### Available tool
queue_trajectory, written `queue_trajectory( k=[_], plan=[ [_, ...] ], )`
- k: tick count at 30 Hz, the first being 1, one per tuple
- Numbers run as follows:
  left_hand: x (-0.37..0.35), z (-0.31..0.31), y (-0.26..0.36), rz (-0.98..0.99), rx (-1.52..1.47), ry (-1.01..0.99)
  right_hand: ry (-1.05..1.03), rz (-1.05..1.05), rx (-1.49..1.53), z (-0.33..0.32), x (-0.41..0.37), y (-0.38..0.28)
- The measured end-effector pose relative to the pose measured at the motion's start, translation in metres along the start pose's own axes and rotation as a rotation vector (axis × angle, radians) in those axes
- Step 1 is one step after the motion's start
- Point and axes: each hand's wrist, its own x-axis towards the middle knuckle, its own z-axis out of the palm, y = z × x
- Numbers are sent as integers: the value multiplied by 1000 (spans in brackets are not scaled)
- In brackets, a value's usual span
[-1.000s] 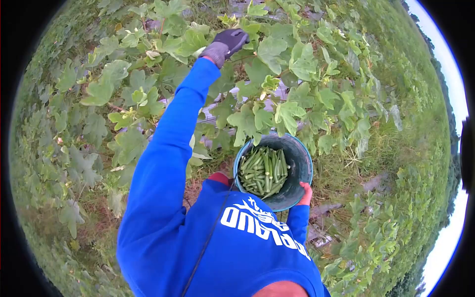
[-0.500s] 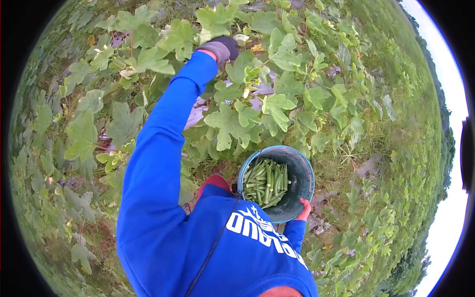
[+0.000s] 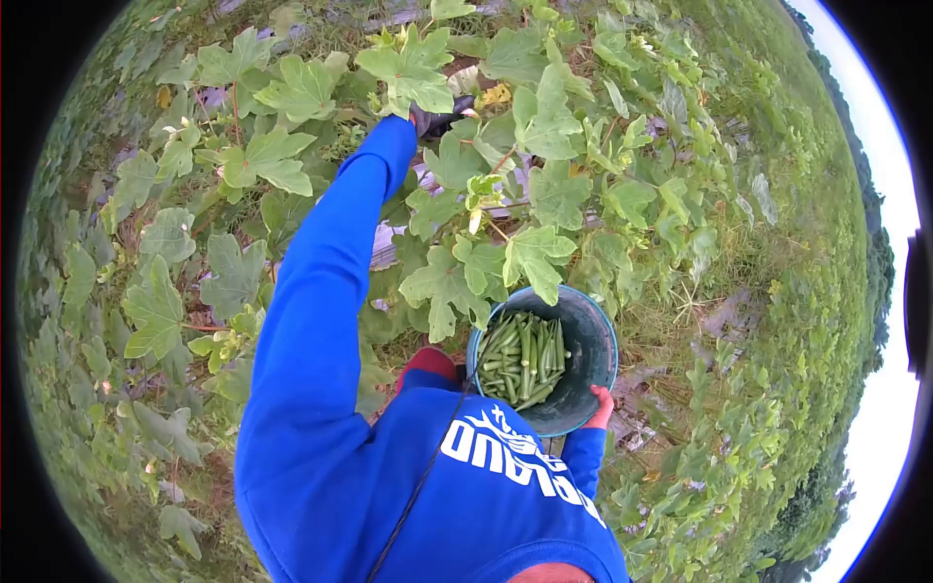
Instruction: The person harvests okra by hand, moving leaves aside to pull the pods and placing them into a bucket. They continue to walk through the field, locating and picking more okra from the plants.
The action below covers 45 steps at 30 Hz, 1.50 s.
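My left hand (image 3: 439,119), in a dark glove, reaches in among the okra plants. A broad lobed leaf (image 3: 413,73) partly covers it, and its fingers are too hidden to read. Just beyond the fingertips is a small pale bud or pod tip (image 3: 470,113). Bare-fingered, my right hand (image 3: 602,405) grips the rim of a blue-green bucket (image 3: 591,355) held against my front. Inside the bucket lies a heap of green okra pods (image 3: 525,360), mostly toward its left side.
Leafy okra plants (image 3: 155,311) spread on both sides. A light bud cluster (image 3: 476,199) stands between my left hand and the bucket. Pale ground sheeting (image 3: 386,246) shows through the leaves. Dry grass (image 3: 685,306) lies right of the bucket. A red shoe or boot (image 3: 428,362) shows beside it.
My left hand has moved slightly down and deeper under the leaves, which have shifted. A leaf now overlaps the bucket's far rim. My right hand and the bucket have stayed put.
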Motion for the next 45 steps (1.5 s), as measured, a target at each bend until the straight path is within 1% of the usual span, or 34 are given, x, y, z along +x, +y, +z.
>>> queue_trajectory(
  k=[2,5,9,13,16,18,21,23,26,27,29,30,31,32,33,34,36,37,38,40,42,43,44,45],
  plan=[
    [-8,3,-22,51,-70,14,-5,-42,-4,2,-1,0],
    [-17,6,-44,92,-159,27,13,-31,5,1,0,0],
    [-25,9,-58,136,-212,48,22,-50,15,3,-7,-2],
    [-38,18,-67,175,-221,48,-13,-47,-8,4,-10,-5],
    [-49,33,-67,214,-194,35,-22,-50,8,2,-12,-7],
    [-52,47,-55,263,-151,24,-21,-61,24,-3,-9,-11],
    [-42,78,-33,351,5,27,-15,-33,46,-19,11,-9],
    [-42,96,-32,401,100,49,-17,-32,74,-35,30,-7],
    [-50,106,-52,551,196,111,-56,1,50,-22,34,-21],
    [-55,108,-62,642,246,152,-88,22,45,-20,39,-25],
    [-72,111,-79,890,329,270,-103,56,64,-20,50,-35],
    [-81,111,-92,586,-207,18,-135,68,78,-19,55,-44],
    [-101,115,-97,388,-89,250,-159,78,96,-19,58,-47],
    [-115,124,-94,781,190,415,-160,87,121,-29,70,-56],
    [-69,132,-184,686,176,504,-158,5,91,-41,83,-63],
    [-71,136,-201,686,195,489,-154,-74,56,-53,94,-67],
    [-96,153,-216,641,418,659,-159,-80,62,-58,92,-88],
    [-117,159,-211,583,416,651,-168,-99,51,-60,92,-98],
    [-144,144,-222,519,396,621,-154,-85,53,-38,77,-70],
    [-184,147,-214,430,383,571,-155,-92,77,-37,76,-66],
    [-214,159,-190,367,417,511,-142,-73,67,-47,80,-84],
    [-226,160,-178,329,453,469,-141,-64,52,-47,81,-86],
    [-234,160,-162,332,568,424,-152,-43,44,-48,84,-86],
    [-243,186,-114,-1,1,373,-198,-16,91,-63,98,-95]
  ],
)
